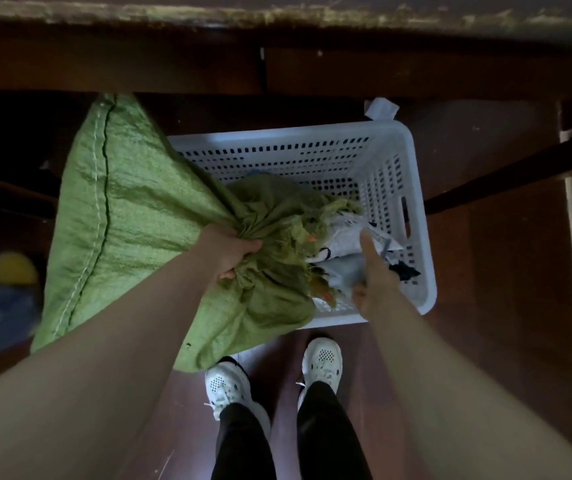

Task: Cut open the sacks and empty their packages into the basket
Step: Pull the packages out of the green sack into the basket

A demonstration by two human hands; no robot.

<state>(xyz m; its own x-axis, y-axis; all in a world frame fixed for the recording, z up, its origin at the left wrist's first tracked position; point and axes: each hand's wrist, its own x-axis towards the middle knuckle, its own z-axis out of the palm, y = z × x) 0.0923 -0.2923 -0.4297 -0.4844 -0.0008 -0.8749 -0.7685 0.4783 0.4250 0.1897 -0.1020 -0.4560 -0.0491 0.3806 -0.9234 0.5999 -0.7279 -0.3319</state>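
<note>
A green woven sack point(128, 216) lies tilted over the left side of a white perforated plastic basket point(412, 209) on the floor. Its frayed, cut mouth points into the basket. My left hand point(230, 252) is clenched on the bunched cloth near that mouth. White and grey packages point(341, 242) spill out of the opening into the basket. My right hand point(376, 277) reaches into them, fingers around a grey package point(343, 277), thumb up against a white one.
A dark wooden desk edge point(277, 71) runs across the top, right behind the basket. My two white shoes point(322, 365) stand on the red-brown floor just in front of it. A white slip point(381, 109) sticks up behind the basket. A yellow object point(12, 271) sits far left.
</note>
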